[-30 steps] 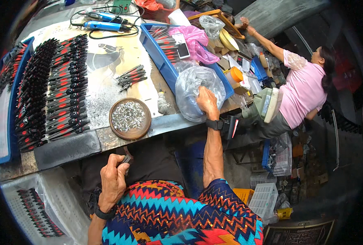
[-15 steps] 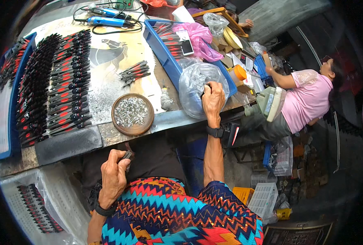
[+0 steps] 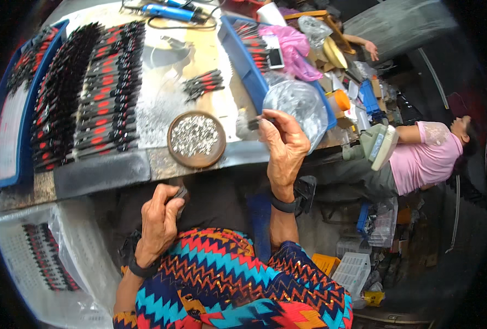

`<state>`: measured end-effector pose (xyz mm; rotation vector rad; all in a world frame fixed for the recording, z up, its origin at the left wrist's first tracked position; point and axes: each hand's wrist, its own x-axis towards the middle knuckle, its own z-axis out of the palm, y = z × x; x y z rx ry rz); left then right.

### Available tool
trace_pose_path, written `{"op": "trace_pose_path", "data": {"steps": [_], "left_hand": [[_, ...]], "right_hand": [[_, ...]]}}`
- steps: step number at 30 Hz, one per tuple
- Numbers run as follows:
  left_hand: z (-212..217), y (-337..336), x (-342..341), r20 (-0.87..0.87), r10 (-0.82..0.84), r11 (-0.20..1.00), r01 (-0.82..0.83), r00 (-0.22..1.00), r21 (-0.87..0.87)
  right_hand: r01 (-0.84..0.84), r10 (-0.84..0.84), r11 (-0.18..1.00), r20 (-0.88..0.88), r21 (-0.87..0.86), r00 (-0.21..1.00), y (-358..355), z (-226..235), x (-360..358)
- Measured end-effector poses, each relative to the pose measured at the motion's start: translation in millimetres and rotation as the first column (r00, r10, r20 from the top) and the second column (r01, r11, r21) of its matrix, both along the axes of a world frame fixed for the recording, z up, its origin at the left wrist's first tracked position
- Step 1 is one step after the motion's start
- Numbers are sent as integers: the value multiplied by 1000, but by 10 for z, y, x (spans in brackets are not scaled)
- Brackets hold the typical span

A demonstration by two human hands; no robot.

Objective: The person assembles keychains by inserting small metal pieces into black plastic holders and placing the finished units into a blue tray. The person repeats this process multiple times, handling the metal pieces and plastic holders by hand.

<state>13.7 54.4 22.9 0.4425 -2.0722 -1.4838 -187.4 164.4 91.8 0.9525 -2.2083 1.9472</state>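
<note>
My left hand [image 3: 160, 222] is closed on a small dark grey piece [image 3: 182, 193] just off the table's front edge. My right hand [image 3: 285, 148] pinches a small dark block [image 3: 253, 124] between thumb and fingers, above the table edge. Behind that hand, a clear plastic bag [image 3: 297, 101] lies in a blue bin [image 3: 243, 63]. Between my hands, on the table, stands a round brown bowl [image 3: 220, 153] holding many small silver metal pins [image 3: 193, 134]. A small pile of black-and-red handled pieces [image 3: 204, 85] lies farther back.
Long stacks of black-and-red pieces [image 3: 109, 90] fill the table's left, beside a blue tray [image 3: 29, 137]. Blue electric screwdrivers [image 3: 169, 12] with cables lie at the back. A lined crate [image 3: 13, 230] stands lower left. A person in pink [image 3: 421, 159] is at right.
My right hand has come out of the plastic bag toward the left, now with a dark block showing in its fingers. The left hand stays near its place. The view has shifted somewhat.
</note>
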Motion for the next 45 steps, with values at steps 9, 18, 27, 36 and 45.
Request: {"op": "trace_pose_path", "data": {"steps": [9, 18, 27, 36, 45], "left_hand": [[-47, -54, 17, -33, 52, 996, -49, 998, 78], [-139, -68, 1, -40, 70, 997, -69, 997, 23], [-163, -59, 5, -1, 43, 998, -43, 999, 43], [-142, -75, 40, 78, -177, 882, 123, 981, 455], [-175, -84, -8, -100, -211, 718, 223, 972, 660]], "right_hand": [[-278, 288, 957, 431, -88, 855, -236, -409, 480], [-264, 263, 962, 479, -68, 837, -176, -561, 523], [-379, 389, 919, 410, -110, 825, -131, -613, 560], [-448, 451, 888, 388, -105, 803, -96, -658, 634], [-505, 494, 860, 368, -74, 788, -73, -677, 660]]}}
